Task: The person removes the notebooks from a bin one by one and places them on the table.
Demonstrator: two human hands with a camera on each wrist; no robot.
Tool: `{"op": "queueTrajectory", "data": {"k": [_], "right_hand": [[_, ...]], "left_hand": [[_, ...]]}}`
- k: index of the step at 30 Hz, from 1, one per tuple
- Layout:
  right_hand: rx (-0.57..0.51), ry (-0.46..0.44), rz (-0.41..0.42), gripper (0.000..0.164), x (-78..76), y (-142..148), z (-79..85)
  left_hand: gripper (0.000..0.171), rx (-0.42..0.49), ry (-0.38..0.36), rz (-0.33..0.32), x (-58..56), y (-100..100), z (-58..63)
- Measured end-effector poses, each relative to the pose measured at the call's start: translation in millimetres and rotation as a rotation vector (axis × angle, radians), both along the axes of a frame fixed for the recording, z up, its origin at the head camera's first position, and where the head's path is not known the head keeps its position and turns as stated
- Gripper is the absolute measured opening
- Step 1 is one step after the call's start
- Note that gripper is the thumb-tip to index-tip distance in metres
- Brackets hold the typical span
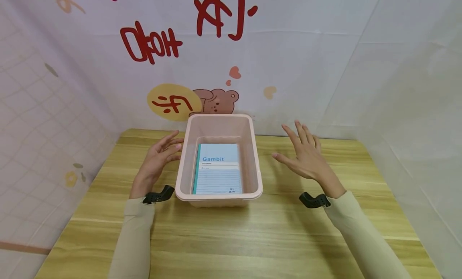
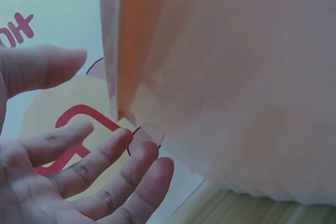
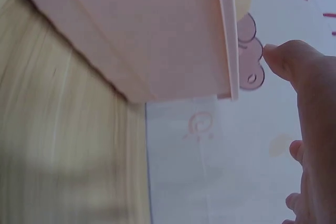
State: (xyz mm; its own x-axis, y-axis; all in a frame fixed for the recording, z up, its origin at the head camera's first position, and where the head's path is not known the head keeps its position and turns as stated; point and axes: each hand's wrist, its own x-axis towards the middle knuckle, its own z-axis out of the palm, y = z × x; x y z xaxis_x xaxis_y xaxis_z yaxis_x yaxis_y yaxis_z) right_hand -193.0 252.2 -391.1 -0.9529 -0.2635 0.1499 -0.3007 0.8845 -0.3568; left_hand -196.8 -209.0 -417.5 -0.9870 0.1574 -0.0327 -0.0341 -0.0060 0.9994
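A pale pink plastic bin (image 1: 255, 166) stands on the wooden table, and a light blue notebook (image 1: 216, 176) marked "Gambit" lies flat on its floor. My left hand (image 1: 159, 158) is just beside the bin's left wall, fingers loosely bent and thumb apart, holding nothing. From the left wrist, the same hand (image 2: 94, 177) shows its fingertips close by the bin's side (image 2: 241, 87). To the right of the bin, my right hand (image 1: 304, 156) hovers over the table with fingers spread and nothing in it. The right wrist view shows its thumb (image 3: 289, 59) a little away from the bin's rim (image 3: 228, 40).
The wooden table (image 1: 231, 243) reaches back to a white cloth wall (image 1: 306, 70) printed with red characters, hearts and a bear. Cloth walls also rise on the left and right. A black wrist mount (image 1: 159, 195) sits on my left wrist, another (image 1: 314, 200) on my right.
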Motion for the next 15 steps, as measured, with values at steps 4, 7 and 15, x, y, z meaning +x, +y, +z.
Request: {"op": "queueTrajectory", "data": {"k": [4, 7, 15], "right_hand": [[0.007, 0.018, 0.025, 0.092, -3.4, -12.1, 8.9], [0.014, 0.03, 0.041, 0.092, -5.2, -20.7, 15.2], [0.035, 0.041, 0.064, 0.092, -9.1, -39.1, 25.8]], "left_hand": [[0.065, 0.035, -0.025, 0.014, 1.2, 3.8, 0.9], [0.064, 0.049, -0.043, 0.015, 2.4, 6.6, 1.3], [0.064, 0.077, -0.107, 0.003, 3.7, 8.8, 2.1]]}}
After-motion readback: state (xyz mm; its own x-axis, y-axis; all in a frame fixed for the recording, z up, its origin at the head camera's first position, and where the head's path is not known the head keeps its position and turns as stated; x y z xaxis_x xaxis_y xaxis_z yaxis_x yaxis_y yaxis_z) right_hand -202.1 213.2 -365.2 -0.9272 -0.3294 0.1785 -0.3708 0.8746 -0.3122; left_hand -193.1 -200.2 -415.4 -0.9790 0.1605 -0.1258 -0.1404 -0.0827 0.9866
